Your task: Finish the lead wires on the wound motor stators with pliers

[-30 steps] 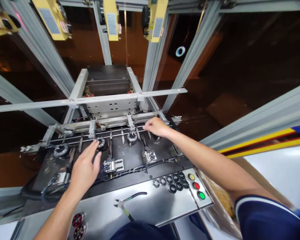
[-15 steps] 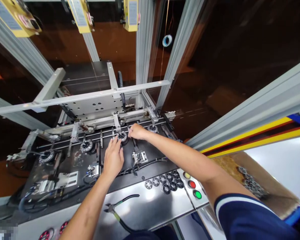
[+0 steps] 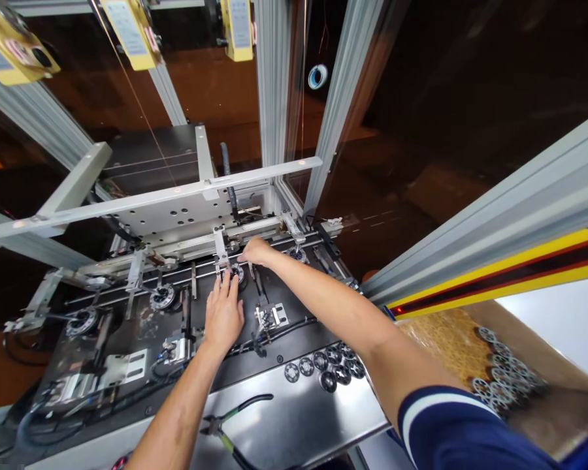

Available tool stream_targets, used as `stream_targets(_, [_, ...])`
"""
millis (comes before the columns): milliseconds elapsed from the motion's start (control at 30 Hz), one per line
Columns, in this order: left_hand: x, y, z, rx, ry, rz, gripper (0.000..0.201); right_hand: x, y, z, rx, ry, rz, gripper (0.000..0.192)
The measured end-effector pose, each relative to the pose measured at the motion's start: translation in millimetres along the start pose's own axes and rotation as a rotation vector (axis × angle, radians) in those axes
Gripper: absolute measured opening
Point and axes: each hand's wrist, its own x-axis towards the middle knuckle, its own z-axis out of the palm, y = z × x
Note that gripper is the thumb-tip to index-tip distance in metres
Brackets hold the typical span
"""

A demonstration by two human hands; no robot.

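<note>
Black spool (image 3: 236,274) seated on the machine bed (image 3: 137,326), at 12 o'clock of the left hand (image 3: 224,314), fingers spread flat touching it. Right hand (image 3: 256,251) pinching at its 1 o'clock edge; grip unclear.

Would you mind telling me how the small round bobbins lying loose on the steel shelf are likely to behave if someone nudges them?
The bobbins lie flat on their faces, so they would probably slide rather than roll. The steel shelf looks polished, so they may skid easily. They look small and open-spoked, so likely light.
</note>
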Motion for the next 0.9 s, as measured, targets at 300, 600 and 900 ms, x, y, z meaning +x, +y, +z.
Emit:
stream_targets(300, [1.0, 0.2, -7.6, -0.004, -0.041, 0.011, 0.059, -29.6, -11.7, 7.7, 0.107, 0.029, -0.052, 0.03])
stream_targets(600, [36.7, 25.9, -66.1, -0.161, -0.079, 0.221, 0.048, -129.4, 72.1, -82.4, -0.119, 0.218, 0.024, 0.017])
stream_targets(900, [107.9, 72.2, -1.1, -0.061, -0.322, 0.596, 0.073, -77.7, 113.8, -83.8, -0.106, 0.077, 0.053, 0.021])
